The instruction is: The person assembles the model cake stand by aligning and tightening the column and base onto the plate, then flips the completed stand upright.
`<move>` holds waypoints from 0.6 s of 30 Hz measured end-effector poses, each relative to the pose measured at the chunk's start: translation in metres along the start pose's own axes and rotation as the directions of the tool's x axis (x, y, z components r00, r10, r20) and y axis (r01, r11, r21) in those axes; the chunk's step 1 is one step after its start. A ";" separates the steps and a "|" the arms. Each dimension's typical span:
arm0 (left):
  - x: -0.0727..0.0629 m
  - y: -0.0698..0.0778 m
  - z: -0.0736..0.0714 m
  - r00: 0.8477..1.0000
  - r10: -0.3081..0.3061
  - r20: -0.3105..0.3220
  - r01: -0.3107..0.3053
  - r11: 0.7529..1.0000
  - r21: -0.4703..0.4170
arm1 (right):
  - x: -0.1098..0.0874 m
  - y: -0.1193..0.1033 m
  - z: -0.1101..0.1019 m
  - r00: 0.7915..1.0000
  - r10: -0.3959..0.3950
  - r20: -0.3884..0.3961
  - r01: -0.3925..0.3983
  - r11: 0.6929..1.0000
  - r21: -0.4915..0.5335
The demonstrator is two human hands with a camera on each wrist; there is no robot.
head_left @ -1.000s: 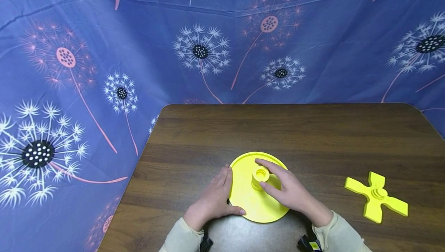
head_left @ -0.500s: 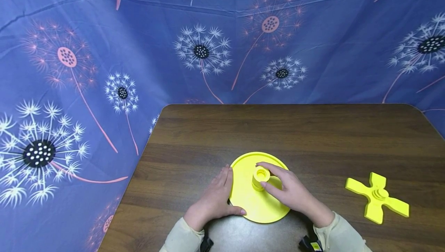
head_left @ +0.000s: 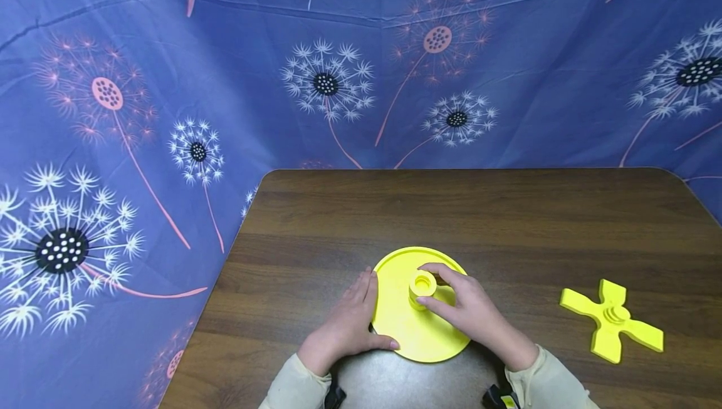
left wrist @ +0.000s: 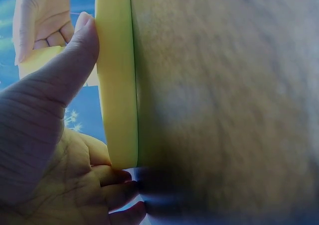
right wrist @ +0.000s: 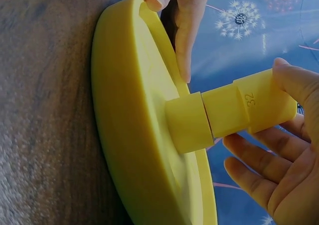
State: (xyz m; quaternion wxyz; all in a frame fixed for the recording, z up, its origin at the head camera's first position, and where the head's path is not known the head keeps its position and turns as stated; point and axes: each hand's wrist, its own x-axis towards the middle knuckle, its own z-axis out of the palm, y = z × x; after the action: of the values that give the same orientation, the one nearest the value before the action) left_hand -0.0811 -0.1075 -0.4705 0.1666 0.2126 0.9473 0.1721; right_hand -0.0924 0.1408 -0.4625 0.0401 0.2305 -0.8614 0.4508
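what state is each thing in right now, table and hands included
plate: lying flat, rim up
post: upright on the plate, hollow end up, tightness unclear
cross: flat, apart from plate, unheld
table: holding plate and cross
left grip: against plate's edge
right grip: holding post

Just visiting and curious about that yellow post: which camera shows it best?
The right wrist view: it shows the yellow post from the side, sections and all, with the right hand holding its top. The head view looks down on its round, hollow top; the left wrist view catches only a piece beyond the left hand.
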 end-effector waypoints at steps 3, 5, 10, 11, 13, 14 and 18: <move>0.000 0.000 0.000 1.000 0.005 -0.004 -0.005 1.000 0.003 | 0.000 0.000 0.001 1.000 0.003 -0.016 -0.003 1.000 -0.020; 0.000 0.000 0.000 1.000 0.007 -0.007 -0.007 1.000 0.005 | 0.000 0.000 0.001 1.000 0.007 -0.022 -0.008 1.000 -0.029; 0.000 0.001 0.000 1.000 0.008 -0.011 -0.008 1.000 -0.001 | 0.000 0.000 0.001 1.000 0.015 -0.028 -0.016 0.999 -0.038; 0.000 0.001 0.000 1.000 0.008 -0.012 -0.008 1.000 -0.002 | 0.000 0.000 0.001 1.000 0.013 -0.026 -0.014 0.999 -0.035; 0.000 0.002 0.000 1.000 0.008 -0.013 -0.008 1.000 -0.005 | 0.000 0.000 0.001 1.000 0.005 -0.017 -0.005 1.000 -0.024; 0.000 0.002 -0.001 1.000 0.009 -0.014 -0.009 1.000 -0.005 | 0.000 -0.001 0.000 1.000 0.003 -0.011 -0.003 1.000 -0.018; -0.001 0.002 -0.001 1.000 0.012 -0.017 -0.013 1.000 -0.003 | 0.001 0.000 -0.001 1.000 -0.022 0.019 0.022 1.000 0.017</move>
State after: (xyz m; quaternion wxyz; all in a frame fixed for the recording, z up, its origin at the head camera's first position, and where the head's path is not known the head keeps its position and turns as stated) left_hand -0.0797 -0.1066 -0.4686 0.1577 0.2167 0.9471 0.1766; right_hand -0.0930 0.1411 -0.4618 0.0351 0.2446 -0.8553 0.4553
